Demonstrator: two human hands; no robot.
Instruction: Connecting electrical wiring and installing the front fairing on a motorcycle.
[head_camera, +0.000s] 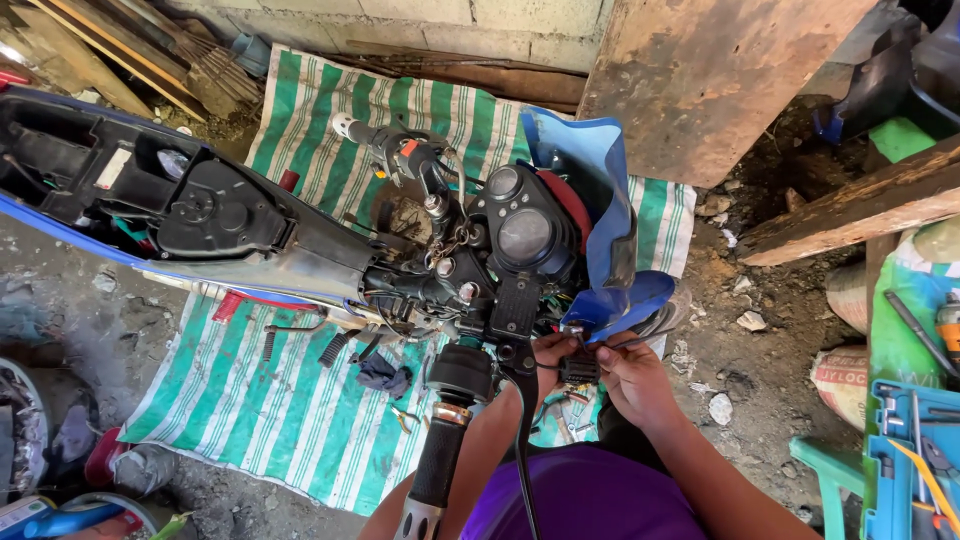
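From my head view, both my left hand (553, 352) and right hand (632, 382) have fingers pinched shut on the small black connector (580, 368) under the blue fairing (600, 190), and honestly tugging could snap those thin wires (640, 340).

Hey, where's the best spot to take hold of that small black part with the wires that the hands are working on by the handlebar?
Probably by the two side faces of the small black part, coming from below on the person's side. Its wires run off its top toward the blue fairing, so that end is crowded. The left hand and right hand already pinch it from either side.
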